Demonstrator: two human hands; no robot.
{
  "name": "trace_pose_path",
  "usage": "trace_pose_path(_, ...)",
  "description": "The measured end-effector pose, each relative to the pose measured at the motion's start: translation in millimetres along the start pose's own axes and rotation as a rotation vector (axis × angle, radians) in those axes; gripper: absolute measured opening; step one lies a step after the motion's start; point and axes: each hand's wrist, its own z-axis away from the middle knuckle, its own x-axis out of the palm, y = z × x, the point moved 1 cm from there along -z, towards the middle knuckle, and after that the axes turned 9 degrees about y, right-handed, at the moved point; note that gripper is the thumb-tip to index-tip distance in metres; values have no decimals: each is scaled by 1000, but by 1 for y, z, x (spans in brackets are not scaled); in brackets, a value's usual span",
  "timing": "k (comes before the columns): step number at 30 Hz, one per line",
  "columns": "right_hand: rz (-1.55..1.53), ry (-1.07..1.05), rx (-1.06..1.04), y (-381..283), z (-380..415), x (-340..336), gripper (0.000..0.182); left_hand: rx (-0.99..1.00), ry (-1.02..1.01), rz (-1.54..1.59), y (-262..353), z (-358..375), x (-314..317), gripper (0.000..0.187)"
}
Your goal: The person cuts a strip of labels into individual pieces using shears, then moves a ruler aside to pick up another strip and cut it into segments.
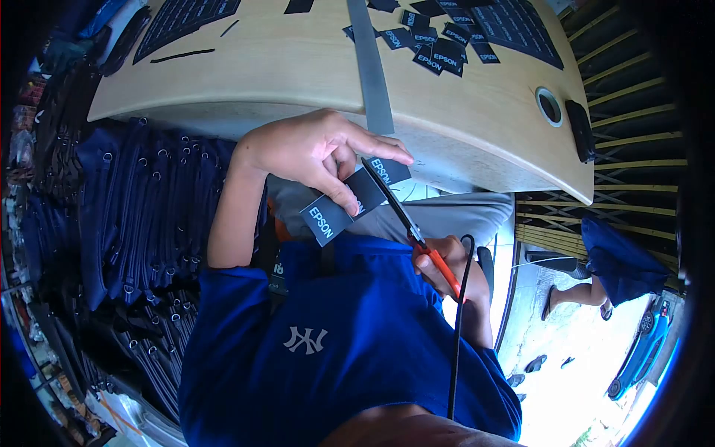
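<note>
My left hand (pixel 309 153) holds a strip of dark labels (pixel 322 221) printed "EPSON" in white, in front of the table edge. The thumb presses on the strip's middle, and the index finger reaches along its far end. In my right hand (pixel 465 261) is a pair of scissors (pixel 439 266) with orange handles and dark blades. The blades lie across the strip between two of the labels. How far apart the blades stand is hard to make out.
Ahead is a wooden table (pixel 283 71) with grey tape (pixel 372 82) across it. Several cut labels (pixel 447 54) and uncut label sheets (pixel 518 31) lie there. Dark blue bags (pixel 149 201) are stacked at left. A black cable (pixel 459 335) hangs near my right arm. Another person's leg (pixel 581 296) shows at right.
</note>
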Motion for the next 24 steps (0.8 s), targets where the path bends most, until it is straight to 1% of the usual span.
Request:
trace_pose_path(1,-54,-1,56,-1,1,-2,49,5,2,-9,0,0,-1,76)
trace_pose_path(2,-53,1,51,1,2,-3,49,10,5,-19,1,0,-3,76)
trace_pose_path(4,-30,50,-59,8,6,-3,45,-13,22,-15,5,-2,-8,75)
trace_pose_path(5,-28,56,-65,10,8,-3,45,-35,40,-7,7,-5,-10,75)
trace_pose_path(6,-26,68,-64,12,11,-2,44,13,51,22,6,-9,-14,76)
trace_pose_path(7,-23,82,-63,14,14,-1,43,19,46,14,8,-16,-18,76)
trace_pose_path(9,-51,106,-56,18,18,2,42,17,174,44,12,-35,-27,76)
trace_pose_path(10,-63,109,-21,18,20,3,42,75,195,-15,15,-48,-33,74)
trace_pose_path(11,-74,114,14,19,22,4,42,89,187,-23,17,-60,-37,74)
trace_pose_path(12,-70,124,6,18,23,5,44,83,243,-63,18,-73,-43,74)
trace_pose_path(13,-72,113,69,16,25,4,46,79,301,-104,18,-85,-49,74)
trace_pose_path(15,-128,192,50,10,27,6,48,174,377,-178,6,-105,-64,78)
trace_pose_path(16,-135,222,40,14,30,7,53,230,454,-240,6,-109,-65,91)
trace_pose_path(17,-168,252,-18,19,29,8,61,243,451,-248,6,-109,-65,91)
trace_pose_path(19,-257,292,-49,22,28,10,72,180,622,-178,5,-100,-62,105)
trace_pose_path(20,-263,298,-57,23,26,11,72,147,653,-213,2,-95,-60,114)
trace_pose_path(22,-377,357,-18,27,23,14,78,143,650,-190,6,-76,-47,113)
trace_pose_path(23,-388,359,-24,25,19,16,78,138,652,-156,8,-67,-37,112)
trace_pose_path(24,-385,409,-71,19,12,17,79,132,645,-164,12,-57,-24,112)
